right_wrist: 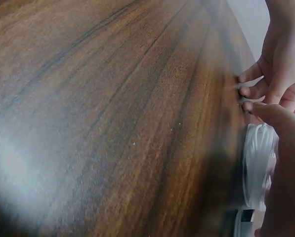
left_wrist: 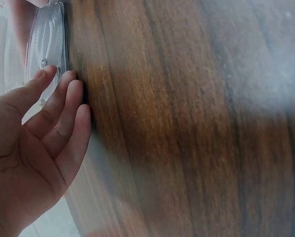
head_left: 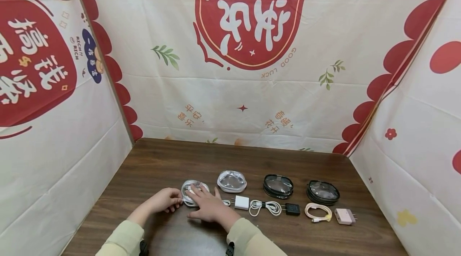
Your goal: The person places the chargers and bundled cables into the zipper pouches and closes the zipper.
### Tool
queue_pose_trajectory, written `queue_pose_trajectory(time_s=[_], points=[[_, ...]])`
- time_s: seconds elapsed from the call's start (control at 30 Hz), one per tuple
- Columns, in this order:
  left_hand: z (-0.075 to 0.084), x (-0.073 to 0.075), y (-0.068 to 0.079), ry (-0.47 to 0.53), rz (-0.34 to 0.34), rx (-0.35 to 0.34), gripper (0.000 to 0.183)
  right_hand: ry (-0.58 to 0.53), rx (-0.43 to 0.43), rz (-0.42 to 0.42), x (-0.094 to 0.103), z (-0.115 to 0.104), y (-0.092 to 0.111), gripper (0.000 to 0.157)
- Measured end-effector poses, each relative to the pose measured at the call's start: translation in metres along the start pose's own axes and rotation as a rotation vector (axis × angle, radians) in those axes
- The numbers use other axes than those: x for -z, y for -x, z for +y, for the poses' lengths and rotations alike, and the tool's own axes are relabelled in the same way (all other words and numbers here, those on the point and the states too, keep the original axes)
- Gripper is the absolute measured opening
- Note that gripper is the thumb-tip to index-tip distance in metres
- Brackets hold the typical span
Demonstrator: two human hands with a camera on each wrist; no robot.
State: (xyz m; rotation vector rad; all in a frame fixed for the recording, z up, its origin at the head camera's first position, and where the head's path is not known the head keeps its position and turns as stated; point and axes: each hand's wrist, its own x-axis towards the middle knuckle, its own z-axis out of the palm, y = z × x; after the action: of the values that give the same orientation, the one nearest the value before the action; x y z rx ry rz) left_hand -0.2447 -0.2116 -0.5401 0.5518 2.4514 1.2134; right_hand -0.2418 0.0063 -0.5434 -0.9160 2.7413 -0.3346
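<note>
A clear zip case (head_left: 188, 187) with a pale rim lies at the left of the row, and something white shows through it. My left hand (head_left: 163, 200) is at the case's left end. Its thumb and forefinger pinch the edge near the metal zipper slider (left_wrist: 43, 63), while the other fingers bend loosely beside it. Spread over the top of the case, my right hand (head_left: 209, 205) presses on it with fairly straight fingers and hides much of it. In the right wrist view, the side of the case (right_wrist: 256, 168) shows under the right thumb.
Behind stand a second pale-rimmed case (head_left: 232, 181) and two black-rimmed cases (head_left: 278, 186). In front lie a white charger (head_left: 241, 203), a white cable (head_left: 265, 207), a black charger (head_left: 291, 209), a cream cable (head_left: 318, 213) and a pinkish charger (head_left: 344, 216). Fabric walls enclose the wooden table (head_left: 223, 154).
</note>
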Motion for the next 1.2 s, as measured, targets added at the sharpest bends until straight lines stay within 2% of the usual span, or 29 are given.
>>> queue_pose_trajectory(time_s=[0.13, 0.37, 0.47, 0.6, 0.73, 1.03, 1.2], points=[[-0.001, 0.0, -0.002, -0.017, 0.016, -0.002, 0.012, 0.017, -0.007, -0.003, 0.006, -0.002, 0.007, 0.076], [-0.005, 0.002, -0.003, -0.117, 0.103, 0.015, 0.014, 0.054, 0.02, 0.008, 0.004, -0.005, 0.015, 0.075], [-0.005, 0.004, -0.005, -0.118, 0.138, 0.023, 0.014, 0.077, 0.04, 0.046, 0.004, -0.007, 0.017, 0.07], [-0.005, 0.005, -0.011, -0.129, 0.192, 0.061, 0.014, 0.099, 0.06, 0.139, 0.004, -0.006, 0.016, 0.061], [-0.006, 0.006, -0.018, -0.156, 0.22, 0.094, 0.014, 0.103, 0.076, 0.181, 0.004, -0.004, 0.01, 0.06], [-0.006, 0.007, -0.022, -0.165, 0.228, 0.087, 0.014, 0.131, 0.05, 0.078, 0.002, -0.002, -0.005, 0.072], [-0.008, 0.01, -0.018, -0.137, 0.21, 0.035, 0.014, 0.164, 0.031, 0.066, 0.0, -0.004, -0.007, 0.076]])
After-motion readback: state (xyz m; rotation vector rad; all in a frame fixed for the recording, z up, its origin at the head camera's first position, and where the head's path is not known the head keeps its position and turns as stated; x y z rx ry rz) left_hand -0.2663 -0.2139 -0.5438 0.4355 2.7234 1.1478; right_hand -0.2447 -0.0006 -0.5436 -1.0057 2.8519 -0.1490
